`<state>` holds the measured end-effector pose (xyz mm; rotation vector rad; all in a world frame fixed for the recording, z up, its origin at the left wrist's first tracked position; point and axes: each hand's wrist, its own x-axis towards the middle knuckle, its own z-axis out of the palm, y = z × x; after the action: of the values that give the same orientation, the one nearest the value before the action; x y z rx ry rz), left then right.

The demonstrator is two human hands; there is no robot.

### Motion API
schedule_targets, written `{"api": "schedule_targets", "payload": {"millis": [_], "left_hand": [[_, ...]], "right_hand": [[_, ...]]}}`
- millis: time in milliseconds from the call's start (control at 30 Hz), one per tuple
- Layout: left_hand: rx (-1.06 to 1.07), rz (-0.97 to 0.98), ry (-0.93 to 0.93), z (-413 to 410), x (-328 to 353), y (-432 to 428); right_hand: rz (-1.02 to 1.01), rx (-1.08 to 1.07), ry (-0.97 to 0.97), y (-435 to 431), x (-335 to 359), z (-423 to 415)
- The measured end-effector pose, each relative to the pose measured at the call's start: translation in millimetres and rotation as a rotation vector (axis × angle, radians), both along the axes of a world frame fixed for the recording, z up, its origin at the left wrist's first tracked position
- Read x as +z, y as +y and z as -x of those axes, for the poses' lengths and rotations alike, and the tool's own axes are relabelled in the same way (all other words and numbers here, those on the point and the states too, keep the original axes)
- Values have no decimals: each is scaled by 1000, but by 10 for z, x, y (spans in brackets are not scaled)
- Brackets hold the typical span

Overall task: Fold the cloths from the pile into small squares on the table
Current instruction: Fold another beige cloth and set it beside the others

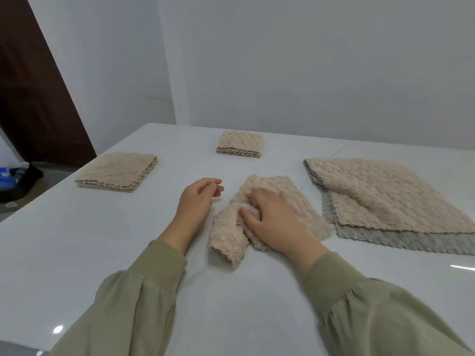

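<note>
A beige textured cloth lies crumpled in the middle of the white table. My right hand rests on top of it, fingers curled into its folds. My left hand hovers just left of the cloth, fingers loosely apart and holding nothing. The pile of flat cloths sits at the right, a beige one over a grey one. One folded beige square lies at the far middle. A folded stack lies at the left.
A white wall rises right behind the table's far edge. Beyond the left edge stand a dark brown door and a dark bag with blue items on the floor.
</note>
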<state>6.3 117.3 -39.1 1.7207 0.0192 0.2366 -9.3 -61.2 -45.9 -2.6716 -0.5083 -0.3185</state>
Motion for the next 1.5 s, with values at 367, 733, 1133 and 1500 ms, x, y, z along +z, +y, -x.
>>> {"api": "schedule_targets", "payload": {"millis": [367, 733, 1133, 1500], "left_hand": [[-252, -679, -89, 506, -22, -409], [-290, -470, -219, 674, -12, -353], [-83, -648, 28, 159, -126, -182], [-179, -453, 179, 66, 9, -296]], "right_hand": [[139, -235, 104, -415, -6, 329], [-167, -194, -88, -427, 94, 402], [224, -116, 360, -394, 110, 462], [292, -57, 357, -438, 96, 436]]}}
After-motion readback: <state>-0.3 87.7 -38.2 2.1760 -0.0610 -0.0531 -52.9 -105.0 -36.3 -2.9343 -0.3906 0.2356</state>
